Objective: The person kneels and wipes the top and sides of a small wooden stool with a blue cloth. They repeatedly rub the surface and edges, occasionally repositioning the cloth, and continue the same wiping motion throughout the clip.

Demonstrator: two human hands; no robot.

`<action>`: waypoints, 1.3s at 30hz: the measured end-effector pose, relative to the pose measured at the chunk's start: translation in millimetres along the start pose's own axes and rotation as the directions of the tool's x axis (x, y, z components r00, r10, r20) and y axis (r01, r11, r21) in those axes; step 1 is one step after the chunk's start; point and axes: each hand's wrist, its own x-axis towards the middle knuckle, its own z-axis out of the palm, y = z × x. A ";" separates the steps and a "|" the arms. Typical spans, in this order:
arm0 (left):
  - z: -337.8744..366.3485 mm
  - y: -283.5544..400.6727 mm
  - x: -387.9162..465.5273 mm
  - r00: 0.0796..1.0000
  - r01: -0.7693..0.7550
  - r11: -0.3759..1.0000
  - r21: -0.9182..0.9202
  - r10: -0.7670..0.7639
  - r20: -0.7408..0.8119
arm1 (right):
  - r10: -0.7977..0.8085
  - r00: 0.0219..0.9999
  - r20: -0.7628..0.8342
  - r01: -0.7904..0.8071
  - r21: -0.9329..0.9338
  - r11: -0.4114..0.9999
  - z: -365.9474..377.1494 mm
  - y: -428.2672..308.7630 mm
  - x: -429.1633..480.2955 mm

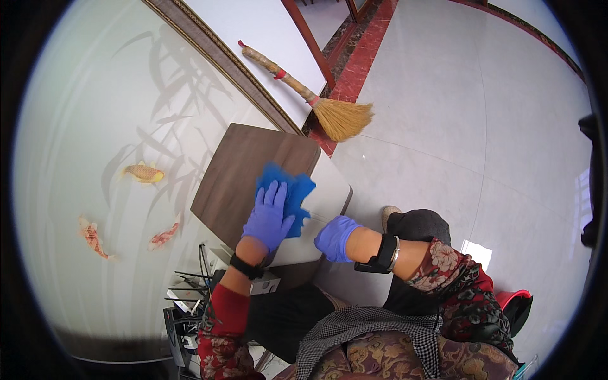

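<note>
My left hand [268, 218], in a purple glove, lies with its fingers spread on a blue cloth [298, 194]. Beneath the cloth is the wood-grain top of a small cabinet [237, 166] with pale front edges. The cloth hangs partly over the front edge. To the right, my right hand [337, 239], also gloved in purple, is curled just off the cabinet's front; whether it holds anything is hidden.
A straw broom [342, 116] leans by the framed wall panel beyond the cabinet. Routers and cables [183, 297] stand at the lower left. A red container [513, 299] is on the floor at the lower right.
</note>
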 end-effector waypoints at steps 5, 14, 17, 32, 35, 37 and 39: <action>5.3 10.2 91.5 1.000 0.020 0.997 0.077 -0.019 -0.004 | 0.010 1.000 0.016 -0.010 0.011 1.000 2.6 -1.4 4.3; 1.3 35.3 147.3 0.996 0.087 0.994 0.058 -0.087 -0.001 | 0.060 0.998 0.005 -0.060 -0.007 0.998 -4.4 5.9 5.7; 12.7 23.1 105.6 0.998 0.028 0.997 0.068 -0.023 -0.065 | 0.067 0.998 0.015 -0.067 0.013 0.998 -7.4 7.2 4.4; 1.8 4.4 -114.2 0.987 0.125 0.992 -0.017 -0.126 -0.096 | 0.043 0.995 0.090 -0.043 0.009 0.999 -9.1 0.0 2.0; 3.4 1.5 -83.8 0.988 0.132 0.991 -0.015 -0.133 -0.076 | 0.041 0.996 0.078 -0.042 0.011 0.999 -9.1 -1.6 2.6; 3.3 -0.2 -53.3 0.991 0.123 0.992 -0.017 -0.124 -0.052 | 0.033 0.996 0.082 -0.034 0.013 0.999 -9.5 -2.4 3.8; 2.2 -0.9 -17.9 0.992 0.122 0.992 -0.020 -0.122 -0.026 | 0.038 0.995 0.096 -0.039 0.007 0.999 -9.8 -2.6 5.4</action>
